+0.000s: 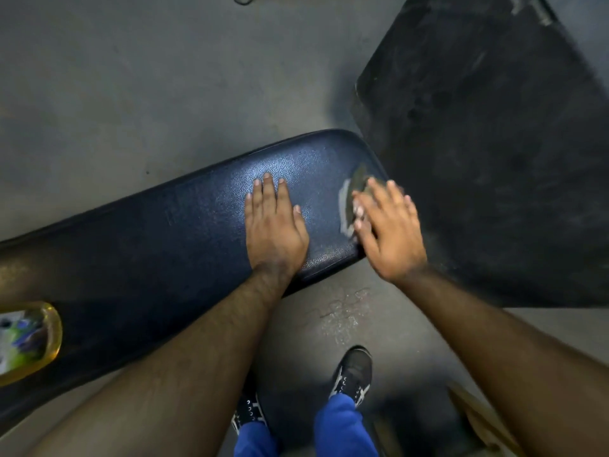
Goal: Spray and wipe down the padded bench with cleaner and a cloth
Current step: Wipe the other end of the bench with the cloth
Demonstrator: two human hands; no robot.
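Padded bench [158,245]: dark blue, textured vinyl top, lying aslant across the view; its rounded end sits under and just beyond both hands.

Left hand [275,222]: palm down, flat on the bench top, fingers straight and close together, thumb out to the side. It holds nothing.

Right hand [387,229]: at the rounded end of the bench, to the right of the left hand, fingers spread and nearly straight, pressing down on the cloth. The hand is blurred; the fingers lie over the cloth rather than curl round it.

Cloth [351,202]: grey, crumpled, mostly covered by the right hand; a strip shows along the hand's thumb side and past the fingertips, lying on the bench top near its end edge.

Cleaner bottle [28,341]: clear plastic with yellow liquid inside and a green, blue and white label; it rests on the bench well to the left of the left hand, by the left forearm, cut by the frame edge. Its top and how full it is cannot be told.

Floor [131,94]: grey, with a patch of wet droplets [342,315] below the bench end, between the two forearms.

Black mat [494,143]: scuffed, on the floor just beyond and to the right of the right hand.

Shoes [354,371]: black with white stripes, below blue trouser legs [342,427], nearer than both hands.
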